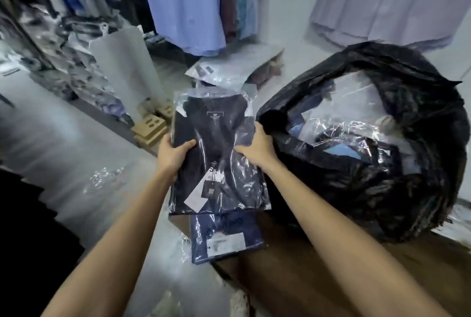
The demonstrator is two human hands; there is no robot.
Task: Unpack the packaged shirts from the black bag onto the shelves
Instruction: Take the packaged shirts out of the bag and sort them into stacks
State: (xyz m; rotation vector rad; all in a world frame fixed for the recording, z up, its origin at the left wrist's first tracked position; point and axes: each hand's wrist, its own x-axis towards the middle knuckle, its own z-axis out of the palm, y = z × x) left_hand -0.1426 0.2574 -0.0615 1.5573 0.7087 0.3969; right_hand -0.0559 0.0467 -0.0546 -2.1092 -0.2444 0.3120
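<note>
A dark navy packaged shirt [216, 138] in clear plastic, with a white tag near its lower part, is held flat in front of me. My left hand [173, 155] grips its left edge with the thumb on top. My right hand [257, 149] grips its right edge. The big black bag [407, 189] lies open at the right, with more clear-wrapped shirts [351, 128] inside. Below the held package lies another blue packaged shirt [226, 237] with a white label.
A brown surface [293, 278] lies under the bag and the blue package. More wrapped packages [229, 72] lie beyond the held shirt. Hanging garments [183, 6] fill the back. Cardboard pieces [150, 130] and piled wrapped clothes [76, 62] sit at the left.
</note>
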